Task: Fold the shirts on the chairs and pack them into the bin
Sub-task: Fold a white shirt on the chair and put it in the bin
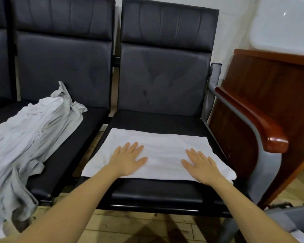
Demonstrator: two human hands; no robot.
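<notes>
Head view showed both hands lying flat on a folded white shirt (pixel 158 153), fingers straight and spread, gripping nothing. The left hand (pixel 128 159) pressed the shirt's left half, its thumb pointing inward; the right hand (pixel 201 166) pressed the right half near the front edge, its thumb likewise turned inward. The two hands were well apart, with a bare strip of white cloth between them. Both forearms reached in from the bottom of the frame.

The folded shirt lay as a rough rectangle across the seat of the right-hand black chair (pixel 165 81), its near edge set back from the seat's front lip and its right corner hanging slightly over the seat's side. On the neighbouring chair (pixel 63 55) to the left, a crumpled heap of pale grey and white shirts (pixel 30 134) sprawled over the seat and spilled down past its front edge. A grey metal armrest with a reddish wooden top (pixel 253 120) stood just right of the folded shirt's chair, and a brown wooden panel (pixel 263 81) rose behind it. A grey edge of something (pixel 286 220) showed at the lower right; I could not tell whether it was the bin.
</notes>
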